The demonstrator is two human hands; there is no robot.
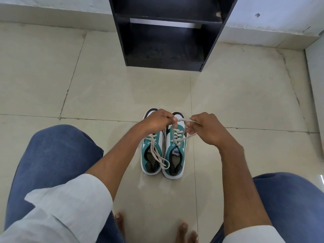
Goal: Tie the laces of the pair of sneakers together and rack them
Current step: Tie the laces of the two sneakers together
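while your left hand (158, 121) and right hand (206, 128) pinch the laces (182, 120) taut between them, the sneakers (164, 146) lie just below, toes toward the far rack (166, 32).

Looked like somebody's home, probably an entryway or hall corner. Beige tile floor (98, 81) with grubby grout, plain white wall (52, 7), and a small black rack (164, 35) standing against it. The person crouched there was barefoot, in jeans.
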